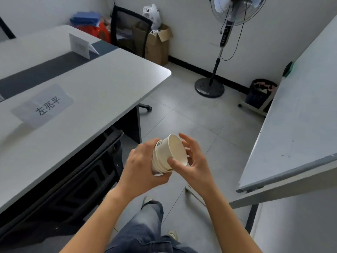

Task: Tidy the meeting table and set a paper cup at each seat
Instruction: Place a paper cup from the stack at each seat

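Two hands meet at a stack of paper cups (168, 154) held in mid-air over the tiled floor (191, 115), off the right edge of the grey tabletop (102, 88) and not resting on it. The stack lies tipped on its side, its open mouth turned toward the right. The left hand (140, 167) wraps round the nested bases, a full grip with fingers curled under and behind the stack. The right hand (193, 161) takes the mouth end: its thumb lies on the lower rim of the outermost cup and its fingers curve round the far side of that rim, a light grip on the same stack.

On the tabletop a name card (43, 105) with printed characters sits near the front edge, and a second, blank-looking card (80, 45) stands farther back beside a dark strip running along the middle. A black chair (87, 172) is pushed in under the near edge. Another black chair (127, 30) stands at the far end, next to an open cardboard box (158, 44) with a white bag (152, 14) above it. A pedestal fan (218, 52) stands by the wall, a dark waste bin (260, 92) to its right. A large pale board (300, 115) slants across the right side. Below, jeans and shoes show between the forearms.
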Motion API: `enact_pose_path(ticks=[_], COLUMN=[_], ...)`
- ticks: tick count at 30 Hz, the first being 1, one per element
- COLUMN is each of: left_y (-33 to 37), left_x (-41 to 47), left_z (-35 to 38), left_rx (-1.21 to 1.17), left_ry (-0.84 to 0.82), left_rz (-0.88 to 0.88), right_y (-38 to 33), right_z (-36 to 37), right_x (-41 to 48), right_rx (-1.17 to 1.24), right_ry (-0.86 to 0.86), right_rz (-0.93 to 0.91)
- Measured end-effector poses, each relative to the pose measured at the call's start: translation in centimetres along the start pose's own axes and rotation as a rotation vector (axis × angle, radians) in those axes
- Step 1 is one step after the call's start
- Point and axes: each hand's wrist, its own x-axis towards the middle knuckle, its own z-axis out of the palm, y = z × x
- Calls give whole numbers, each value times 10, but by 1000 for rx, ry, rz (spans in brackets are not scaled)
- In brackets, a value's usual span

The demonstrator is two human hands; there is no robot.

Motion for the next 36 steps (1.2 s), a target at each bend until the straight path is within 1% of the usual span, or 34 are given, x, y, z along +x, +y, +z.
enact_pose_path(ticks=[6,12,17,24,27,31,36], left_y=[-10,-43,-90,-151,-165,-179,-186], left_x=[47,98,132,139,138,141,160], left_z=[-22,-54,-69,-73,-71,-66,-55], left_rx=[59,134,128,97,64,67,80], left_ry=[112,202,260,331,375,437,561], left_rz=[-44,-133,-289,-547,-661,-808,-933], right_y=[-26,-48,-51,-35,-28,-20,-16], right_z=[1,27,63,117,130,142,144], right_x=[67,145,215,278,297,326,372], right_rx=[-4,-20,-71,-78,-68,-47,-21], right_ry=[-106,-231,-355,-568,-657,-784,-937], right_rz=[-107,-223,-222,-126,-84,-83,-82])
